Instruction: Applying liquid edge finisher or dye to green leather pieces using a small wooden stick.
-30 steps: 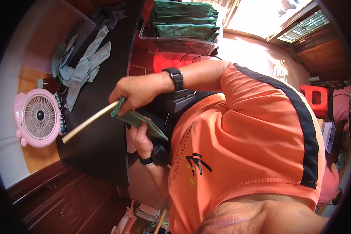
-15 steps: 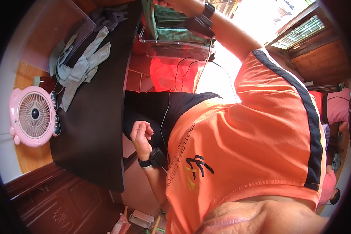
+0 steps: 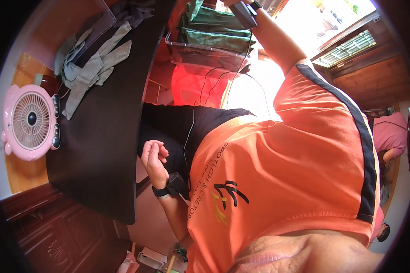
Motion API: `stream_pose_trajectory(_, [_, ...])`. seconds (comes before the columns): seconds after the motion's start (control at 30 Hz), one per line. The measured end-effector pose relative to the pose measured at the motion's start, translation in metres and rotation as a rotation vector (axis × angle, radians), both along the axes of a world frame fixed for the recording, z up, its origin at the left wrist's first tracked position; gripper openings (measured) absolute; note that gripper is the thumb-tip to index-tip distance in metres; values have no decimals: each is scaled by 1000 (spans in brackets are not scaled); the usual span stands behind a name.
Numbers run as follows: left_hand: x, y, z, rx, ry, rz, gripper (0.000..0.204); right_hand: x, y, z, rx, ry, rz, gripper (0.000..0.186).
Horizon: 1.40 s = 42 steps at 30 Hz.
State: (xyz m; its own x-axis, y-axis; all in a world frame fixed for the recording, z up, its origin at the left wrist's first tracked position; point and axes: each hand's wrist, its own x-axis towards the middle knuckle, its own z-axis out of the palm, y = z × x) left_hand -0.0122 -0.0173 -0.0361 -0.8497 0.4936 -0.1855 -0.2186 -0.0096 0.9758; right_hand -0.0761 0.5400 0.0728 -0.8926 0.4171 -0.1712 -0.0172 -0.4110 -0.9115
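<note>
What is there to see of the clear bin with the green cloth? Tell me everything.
The clear bin looks like see-through plastic, with a protruding rim. Green cloth pieces lie layered inside, showing above that rim. It appears upright, beside the edge of the dark table; what supports it is unclear. The right hand is mostly cut off at the picture's upper edge, so whether it touches the bin cannot be told.
</note>
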Motion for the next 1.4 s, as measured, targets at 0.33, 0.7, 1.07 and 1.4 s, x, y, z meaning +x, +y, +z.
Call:
stream_pose_trajectory(0.33, [0,1,-5,32,-16,5,22,-60,-15,26,204,140,-64,12])
stream_pose_trajectory(0.7, [-4,-3,-7,38,-45,12,21,52,-9,-44,272,24,-133,9])
stream_pose_trajectory(1.07, [-7,-1,-12,41,-41,14,20,104,-29,-41,746,-531,-304,29])
stream_pose_trajectory(1.4, [-3,-4,-4,25,-45,-8,19,72,-60,-26,1506,-279,-422,31])
